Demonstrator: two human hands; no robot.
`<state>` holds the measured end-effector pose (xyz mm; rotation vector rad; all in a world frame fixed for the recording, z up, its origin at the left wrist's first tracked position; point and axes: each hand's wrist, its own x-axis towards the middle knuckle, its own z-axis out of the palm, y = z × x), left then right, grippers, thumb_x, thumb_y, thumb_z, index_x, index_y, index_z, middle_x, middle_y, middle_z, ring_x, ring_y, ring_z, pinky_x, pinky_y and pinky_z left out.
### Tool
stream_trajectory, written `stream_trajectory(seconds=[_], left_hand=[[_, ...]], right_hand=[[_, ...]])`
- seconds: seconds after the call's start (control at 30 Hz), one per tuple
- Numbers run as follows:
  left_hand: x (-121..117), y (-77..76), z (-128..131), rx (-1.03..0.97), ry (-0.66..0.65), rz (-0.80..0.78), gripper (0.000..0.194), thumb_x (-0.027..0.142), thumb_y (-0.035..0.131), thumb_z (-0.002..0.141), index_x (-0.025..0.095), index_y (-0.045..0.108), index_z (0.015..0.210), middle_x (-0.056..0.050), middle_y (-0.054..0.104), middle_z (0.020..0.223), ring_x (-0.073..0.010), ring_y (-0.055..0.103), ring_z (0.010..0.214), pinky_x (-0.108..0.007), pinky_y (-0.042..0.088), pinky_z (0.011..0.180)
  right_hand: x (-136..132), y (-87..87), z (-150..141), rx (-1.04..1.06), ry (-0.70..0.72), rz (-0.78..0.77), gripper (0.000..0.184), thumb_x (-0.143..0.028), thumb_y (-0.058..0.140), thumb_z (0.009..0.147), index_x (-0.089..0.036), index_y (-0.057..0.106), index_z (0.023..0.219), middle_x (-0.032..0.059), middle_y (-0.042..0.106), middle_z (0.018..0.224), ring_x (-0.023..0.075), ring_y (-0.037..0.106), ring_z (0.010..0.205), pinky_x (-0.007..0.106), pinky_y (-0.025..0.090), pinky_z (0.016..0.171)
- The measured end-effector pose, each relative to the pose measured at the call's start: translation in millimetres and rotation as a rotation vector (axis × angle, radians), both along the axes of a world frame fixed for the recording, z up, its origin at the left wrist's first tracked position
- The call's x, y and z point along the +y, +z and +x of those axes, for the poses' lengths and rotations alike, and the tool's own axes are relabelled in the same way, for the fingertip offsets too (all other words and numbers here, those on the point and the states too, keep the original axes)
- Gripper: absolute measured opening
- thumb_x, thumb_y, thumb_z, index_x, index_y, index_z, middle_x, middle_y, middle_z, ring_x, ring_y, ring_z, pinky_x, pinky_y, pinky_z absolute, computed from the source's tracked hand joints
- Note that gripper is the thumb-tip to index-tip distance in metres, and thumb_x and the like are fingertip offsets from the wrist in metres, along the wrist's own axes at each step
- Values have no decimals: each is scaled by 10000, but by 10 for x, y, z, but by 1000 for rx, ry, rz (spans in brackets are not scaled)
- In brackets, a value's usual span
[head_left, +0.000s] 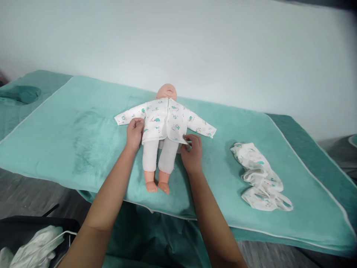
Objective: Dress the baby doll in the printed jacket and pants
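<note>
A baby doll lies on its back on a green bed, its head toward the wall. It wears a white printed jacket with the sleeves spread out to both sides, and its lower legs and feet are bare. My left hand has its fingers closed at the jacket's left side edge, just below the sleeve. With thumb and fingers pinched, my right hand holds the jacket's lower right corner. The front edges of the jacket meet along the middle of the chest.
Crumpled white printed clothing lies to the right on the green bed cover. A white wall rises behind the bed. At the lower left, white cloth rests on a dark surface beside the bed.
</note>
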<state>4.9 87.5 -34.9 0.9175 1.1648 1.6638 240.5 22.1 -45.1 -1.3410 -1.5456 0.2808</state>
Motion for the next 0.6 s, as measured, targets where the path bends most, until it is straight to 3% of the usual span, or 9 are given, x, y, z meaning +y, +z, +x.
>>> stream_trajectory(seconds=[0.2,0.37,0.47,0.6], left_hand=[[-165,89,12,-46,12,6,173,372,715,833,216,639,842,91,296,512,-79,253,447,-245,201,453],[-448,79,-15,-16,-30,-14,206,395,710,841,198,665,881,86,363,545,-69,299,466,-217,258,457],[-654,35,-43,51,-65,-36,231,420,697,858,194,670,893,78,398,573,-71,336,496,-205,291,479],[-918,-41,-87,199,-86,-33,228,417,662,898,192,688,921,58,448,624,-84,383,558,-207,318,522]], right_hand=[[-48,-46,10,-15,-26,-138,305,-155,501,789,-213,623,1062,100,638,1096,248,607,1005,433,531,884],[-395,-112,51,-94,-8,-204,200,-261,528,895,-216,632,1061,72,653,988,233,608,844,412,535,780],[-678,-153,135,-146,58,-152,185,-251,511,944,-230,634,1081,80,680,1047,248,647,966,427,548,866],[-973,-168,474,-198,16,-102,217,-245,534,942,-219,652,1122,133,674,1217,305,605,1170,526,492,1044]])
